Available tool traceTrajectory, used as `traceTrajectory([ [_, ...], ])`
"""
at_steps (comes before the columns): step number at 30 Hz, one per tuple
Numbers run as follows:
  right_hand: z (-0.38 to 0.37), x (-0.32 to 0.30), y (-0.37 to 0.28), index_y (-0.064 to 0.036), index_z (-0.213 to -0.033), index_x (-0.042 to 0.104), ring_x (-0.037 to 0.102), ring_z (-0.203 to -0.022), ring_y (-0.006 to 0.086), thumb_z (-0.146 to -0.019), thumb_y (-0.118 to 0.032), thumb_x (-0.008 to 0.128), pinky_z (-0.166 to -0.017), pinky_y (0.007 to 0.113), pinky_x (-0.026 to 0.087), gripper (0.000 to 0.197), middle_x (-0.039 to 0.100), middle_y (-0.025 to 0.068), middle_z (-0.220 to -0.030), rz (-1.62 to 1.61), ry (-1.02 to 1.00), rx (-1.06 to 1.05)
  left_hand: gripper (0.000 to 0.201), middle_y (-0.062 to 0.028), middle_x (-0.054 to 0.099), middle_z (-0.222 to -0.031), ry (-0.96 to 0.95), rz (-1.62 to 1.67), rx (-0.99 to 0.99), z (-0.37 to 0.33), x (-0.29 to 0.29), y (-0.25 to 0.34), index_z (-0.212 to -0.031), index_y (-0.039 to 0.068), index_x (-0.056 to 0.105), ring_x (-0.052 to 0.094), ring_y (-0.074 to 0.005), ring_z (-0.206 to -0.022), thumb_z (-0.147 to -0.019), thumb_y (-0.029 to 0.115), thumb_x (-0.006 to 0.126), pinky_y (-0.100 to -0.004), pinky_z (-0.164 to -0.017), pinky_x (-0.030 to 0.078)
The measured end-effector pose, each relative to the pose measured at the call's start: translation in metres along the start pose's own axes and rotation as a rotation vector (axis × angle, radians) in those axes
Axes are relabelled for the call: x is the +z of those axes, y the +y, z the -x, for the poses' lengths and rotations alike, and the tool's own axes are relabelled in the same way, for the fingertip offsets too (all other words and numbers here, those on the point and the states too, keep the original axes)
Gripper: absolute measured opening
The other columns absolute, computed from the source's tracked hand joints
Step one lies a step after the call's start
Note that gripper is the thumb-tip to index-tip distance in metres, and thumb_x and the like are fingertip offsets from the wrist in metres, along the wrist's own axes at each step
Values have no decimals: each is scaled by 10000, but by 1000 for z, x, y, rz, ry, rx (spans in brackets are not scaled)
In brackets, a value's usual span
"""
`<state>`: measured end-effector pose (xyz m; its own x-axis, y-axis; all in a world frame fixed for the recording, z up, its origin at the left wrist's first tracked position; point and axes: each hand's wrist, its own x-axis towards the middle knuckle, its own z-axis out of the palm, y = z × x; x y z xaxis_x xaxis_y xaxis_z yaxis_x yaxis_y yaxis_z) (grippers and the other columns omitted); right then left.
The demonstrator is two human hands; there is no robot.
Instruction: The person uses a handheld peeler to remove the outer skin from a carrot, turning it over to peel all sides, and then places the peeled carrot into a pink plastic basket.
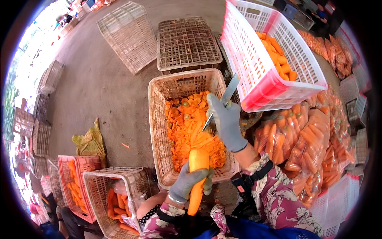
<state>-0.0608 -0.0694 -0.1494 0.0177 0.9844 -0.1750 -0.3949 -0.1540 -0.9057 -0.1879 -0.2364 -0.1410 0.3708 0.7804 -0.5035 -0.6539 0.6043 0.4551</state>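
My left hand (187,181), in a grey glove, is wrapped round a thick peeled carrot (197,162) that points away from me over the near end of a crate. Orange peel flies blurred off its far end. In my gloved right hand (227,121) are metal blades: a wide flat knife blade (231,88) sticks out beyond the fingers, and a narrow peeler blade (207,122) shows on the side toward the carrot. Their handles are hidden in the closed fist. Below both hands, the dirty plastic crate (154,115) holds carrot peelings (183,133) and cut-off ends.
At upper right a white and pink crate (254,93) holds peeled carrots (278,55). Bagged carrots (310,139) are heaped to my right. At lower left stand crates of carrots (93,187). Upturned crates (189,44) lie beyond; a yellowish sack (90,140) is on the floor.
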Motion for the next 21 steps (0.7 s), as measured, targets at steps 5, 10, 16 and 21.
traceTrajectory([
  [5,41,19,11,-78,-690,560,449,-491,53,-904,-225,738,-485,231,376,315,509,-39,-595,393,-210,34,391,-133,612,-844,79,-95,53,-10,-2,3,-1177,-5,479,625,-229,-598,-877,132,688,-368,-513,552],
  [10,28,14,12,-86,-676,531,420,-490,40,-903,-224,739,-466,230,338,337,500,-43,-598,171,-129,95,416,-132,610,-825,76,-146,68,-15,-3,6,-1189,-5,462,634,-232,-599,-868,122,693,-347,-495,542],
  [16,-12,-18,-2,-99,-682,557,407,-527,32,-911,-239,721,-493,215,328,314,494,-54,-637,166,14,-58,413,-122,621,-875,72,-299,96,-2,-2,4,-1222,12,474,647,-227,-627,-867,63,678,-344,-533,553],
  [21,20,10,-10,-72,-720,603,431,-522,36,-887,-222,751,-515,215,360,269,493,-49,-644,54,-106,75,489,-108,616,-1026,-22,47,110,-6,-11,2,-1313,33,473,657,-244,-861,-889,134,692,-425,-738,579],
])
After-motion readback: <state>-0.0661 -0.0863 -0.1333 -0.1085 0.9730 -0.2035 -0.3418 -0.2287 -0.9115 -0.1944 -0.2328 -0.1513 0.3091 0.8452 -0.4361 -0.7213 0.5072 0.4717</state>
